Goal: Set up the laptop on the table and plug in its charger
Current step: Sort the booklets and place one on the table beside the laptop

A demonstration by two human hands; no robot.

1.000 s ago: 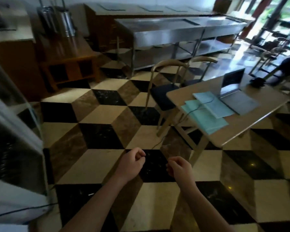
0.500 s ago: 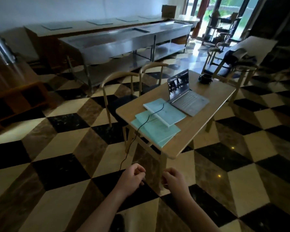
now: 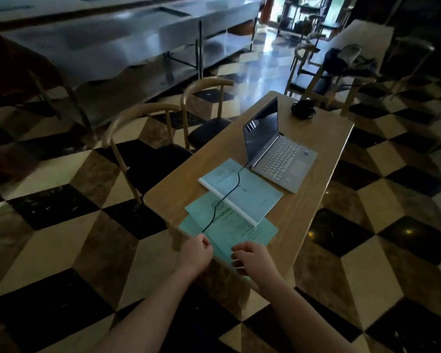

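An open silver laptop (image 3: 280,151) stands on the wooden table (image 3: 323,174), its dark screen facing right. A thin black charger cable (image 3: 225,197) runs from the laptop's left rear corner across the teal booklets (image 3: 242,197) down to my left hand (image 3: 196,253), which pinches it at the table's near end. My right hand (image 3: 252,261) hovers beside it over the table's near corner, fingers loosely curled; whether it holds the cable I cannot tell.
Two wooden chairs (image 3: 148,138) stand along the table's left side. A dark cup on a saucer (image 3: 303,109) sits at the table's far end. Steel counters (image 3: 127,39) line the back; more chairs and a table (image 3: 341,64) stand at the far right.
I have come up to the table's near end. My hands, earlier over the floor, now reach the table edge, with the cable still in my left hand.
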